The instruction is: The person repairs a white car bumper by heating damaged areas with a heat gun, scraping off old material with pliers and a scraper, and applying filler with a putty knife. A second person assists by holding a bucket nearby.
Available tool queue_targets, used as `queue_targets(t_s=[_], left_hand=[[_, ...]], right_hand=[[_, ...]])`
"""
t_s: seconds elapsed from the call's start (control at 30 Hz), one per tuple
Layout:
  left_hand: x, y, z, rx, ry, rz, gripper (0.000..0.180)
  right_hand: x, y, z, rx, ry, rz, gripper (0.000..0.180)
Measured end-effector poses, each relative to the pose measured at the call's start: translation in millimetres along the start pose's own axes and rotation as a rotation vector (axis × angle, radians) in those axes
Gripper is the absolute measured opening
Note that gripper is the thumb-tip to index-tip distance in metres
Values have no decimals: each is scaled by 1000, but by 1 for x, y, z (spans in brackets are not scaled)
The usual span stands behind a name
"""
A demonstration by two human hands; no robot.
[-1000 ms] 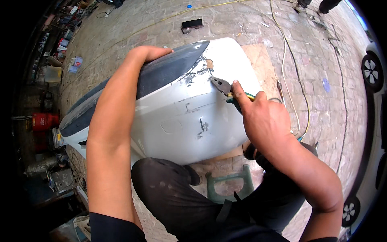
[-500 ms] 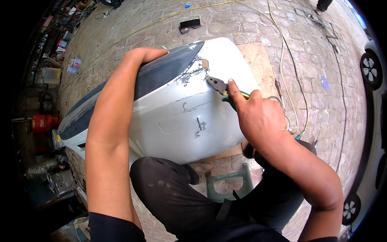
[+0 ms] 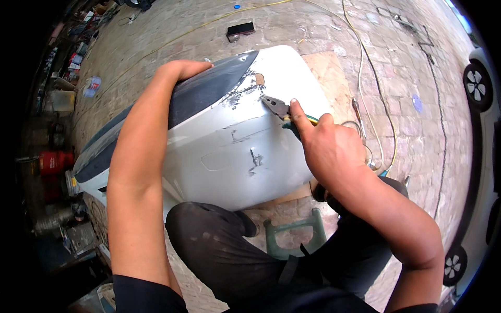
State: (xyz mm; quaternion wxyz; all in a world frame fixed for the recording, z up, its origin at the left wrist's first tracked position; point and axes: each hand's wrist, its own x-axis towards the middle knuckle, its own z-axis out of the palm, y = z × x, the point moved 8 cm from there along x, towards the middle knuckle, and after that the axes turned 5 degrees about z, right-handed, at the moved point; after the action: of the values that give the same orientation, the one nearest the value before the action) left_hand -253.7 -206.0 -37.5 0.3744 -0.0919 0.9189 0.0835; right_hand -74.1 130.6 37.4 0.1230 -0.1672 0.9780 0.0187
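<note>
- Work piece: white car bumper panel [image 3: 245,156] with a dark upper band, lying on the paved floor [image 3: 313,31], one end resting on a brown board [image 3: 329,78]. It sits directly in front of the person's knees.
- Left hand [image 3: 185,69]: curled over the panel's far top edge, fingers wrapped out of sight behind it. Closed on the edge, bracing the panel.
- Right hand [image 3: 326,148]: clenched round the green-handled pliers [image 3: 279,108], index finger laid straight along the tool. Pliers nose sits at the cracked, scuffed seam just below a small cut-out near the panel's top.
- Whether the nose actually grips anything at the seam: cannot tell, too small.
- Step in hand, as judged: working the damaged seam with the pliers while the other hand steadies.
- Next move likely calls for a firm brace and a short, controlled pull or twist; slipping could scratch the paint.
- Nearby: green stool [image 3: 292,235] below the knees, yellow cable [image 3: 365,78] across the floor.
</note>
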Motion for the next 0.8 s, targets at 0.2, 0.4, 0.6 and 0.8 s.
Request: queue_targets(t_s=[0.2, 0.4, 0.6, 0.8], left_hand=[[18, -11, 5, -48, -32, -23, 77], [19, -16, 10, -93, -26, 21, 75], [30, -13, 4, -59, -11, -6, 75], [38, -26, 3, -20, 14, -21, 73]], right_hand=[[-4, -5, -1, -75, 65, 10, 67], [-2, -12, 15, 63, 36, 39, 68], [-4, -8, 18, 106, 72, 44, 72], [-4, -12, 19, 116, 74, 43, 72]])
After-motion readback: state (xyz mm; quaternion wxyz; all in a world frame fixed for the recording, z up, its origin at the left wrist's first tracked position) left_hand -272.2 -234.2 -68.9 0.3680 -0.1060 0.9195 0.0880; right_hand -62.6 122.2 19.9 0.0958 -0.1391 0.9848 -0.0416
